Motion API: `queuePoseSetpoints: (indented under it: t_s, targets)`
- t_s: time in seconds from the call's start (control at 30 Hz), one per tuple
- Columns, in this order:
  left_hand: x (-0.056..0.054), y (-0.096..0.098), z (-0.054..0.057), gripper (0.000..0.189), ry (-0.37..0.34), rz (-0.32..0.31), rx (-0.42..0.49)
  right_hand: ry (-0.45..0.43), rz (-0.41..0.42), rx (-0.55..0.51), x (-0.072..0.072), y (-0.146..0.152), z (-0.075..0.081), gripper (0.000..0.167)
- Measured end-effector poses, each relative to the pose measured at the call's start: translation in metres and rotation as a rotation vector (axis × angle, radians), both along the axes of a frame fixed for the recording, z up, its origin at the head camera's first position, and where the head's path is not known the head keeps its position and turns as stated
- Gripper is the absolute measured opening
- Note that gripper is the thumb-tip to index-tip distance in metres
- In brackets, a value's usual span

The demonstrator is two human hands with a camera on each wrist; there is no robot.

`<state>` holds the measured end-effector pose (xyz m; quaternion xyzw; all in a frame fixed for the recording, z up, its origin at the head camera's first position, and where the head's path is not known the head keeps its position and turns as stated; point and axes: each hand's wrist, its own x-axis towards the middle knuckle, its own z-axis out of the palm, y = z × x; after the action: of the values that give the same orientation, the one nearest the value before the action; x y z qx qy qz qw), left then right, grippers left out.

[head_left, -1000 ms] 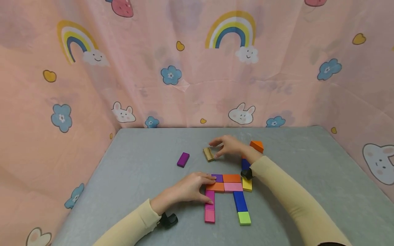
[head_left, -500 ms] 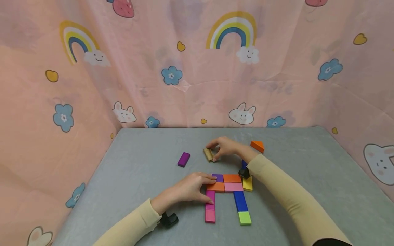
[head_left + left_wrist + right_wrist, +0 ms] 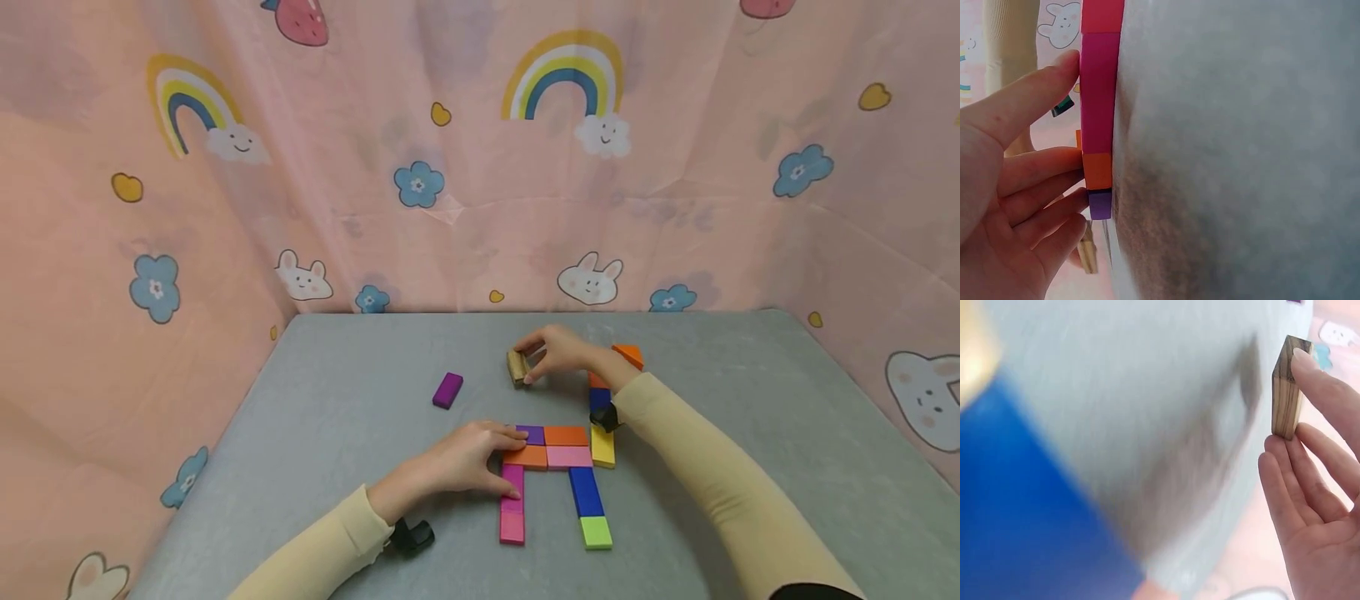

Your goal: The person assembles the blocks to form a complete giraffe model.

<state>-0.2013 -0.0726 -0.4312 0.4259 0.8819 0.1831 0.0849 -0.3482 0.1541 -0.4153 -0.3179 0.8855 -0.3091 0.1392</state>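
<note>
My right hand (image 3: 561, 350) pinches a wood-grained block (image 3: 516, 368) by its two ends, between thumb and fingers. The right wrist view shows the brown striped block (image 3: 1285, 403) lifted off the grey table. Nearer me, my left hand (image 3: 465, 457) lies along the left side of a flat figure made of coloured blocks. Its fingertips touch the purple block (image 3: 1100, 205) and the orange block (image 3: 1098, 171), while the thumb touches the magenta block (image 3: 1097, 94). In the figure are also a pink block (image 3: 569, 456), a blue block (image 3: 587, 492) and a lime block (image 3: 597, 532).
A loose purple block (image 3: 447, 390) lies left of the right hand. Under the right wrist runs a column with a yellow block (image 3: 603, 450) and a dark blue block (image 3: 599, 400). An orange triangular block (image 3: 628, 355) tops it. A pink printed curtain (image 3: 480, 233) backs the table.
The right hand has closed its fingers on the wood-grained block, lifted it and shifted it slightly right. My left hand has stayed in place.
</note>
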Motion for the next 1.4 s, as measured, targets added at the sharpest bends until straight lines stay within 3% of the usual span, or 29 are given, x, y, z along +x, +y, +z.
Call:
queuePoseSetpoints:
  t_s: [0.17,0.43,0.63,0.93,1.4]
  targets:
    - [0.0,0.0,0.0,0.063,-0.002,0.006,-0.002,0.04,-0.069,0.002,-0.005,0.025,0.005,0.058]
    - [0.001,-0.001,0.0,0.064,-0.004,0.009,0.0,0.009,-0.209,0.049,-0.011,0.066,0.002,0.061]
    - [0.001,-0.001,-0.002,0.064,-0.001,0.008,0.008,0.063,-0.265,0.065,-0.012,0.087,-0.001,0.059]
    - [0.001,0.0,-0.001,0.064,-0.01,0.006,0.012,0.079,-0.303,0.127,-0.011,0.101,0.002,0.059]
    - [0.002,0.0,0.003,0.063,-0.019,0.008,0.006,0.01,-0.315,0.149,-0.013,0.109,-0.004,0.061]
